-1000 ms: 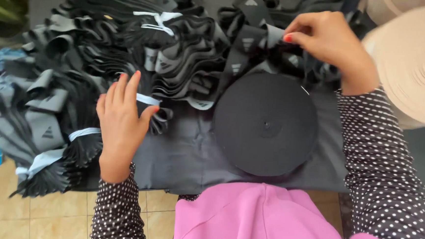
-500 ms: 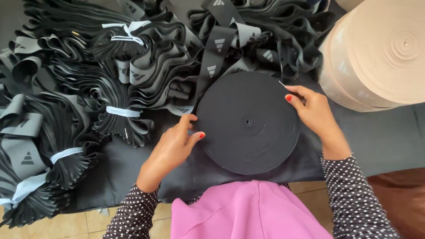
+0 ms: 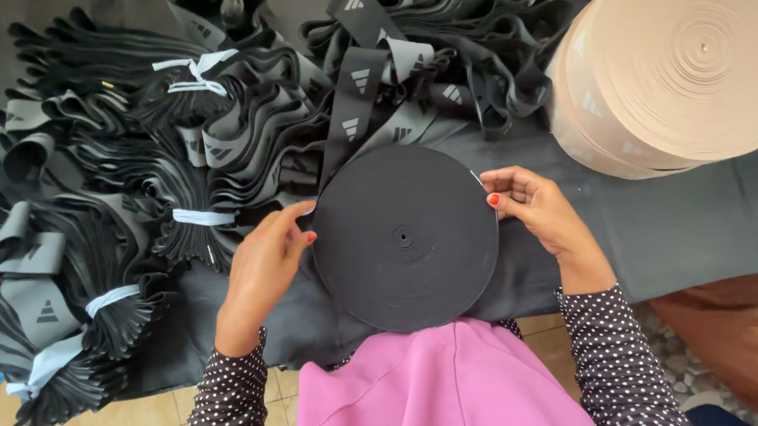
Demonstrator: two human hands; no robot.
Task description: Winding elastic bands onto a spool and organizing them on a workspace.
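A flat black roll of elastic band lies on the dark cloth in front of me. My left hand grips its left rim with thumb and fingers. My right hand pinches the roll's upper right edge, where a thin pale end shows. A strip of black band with grey printed marks runs from the roll's top up into the heaps behind.
Several bundles of folded black band tied with white strips fill the left side and back. Two large beige rolls stand stacked at the back right. The dark cloth covers the table; tiled floor shows below.
My left hand left the bundles and came right onto the roll's rim. My right hand dropped from the band heap to the roll's right edge. The view shifted, bringing the beige rolls in.
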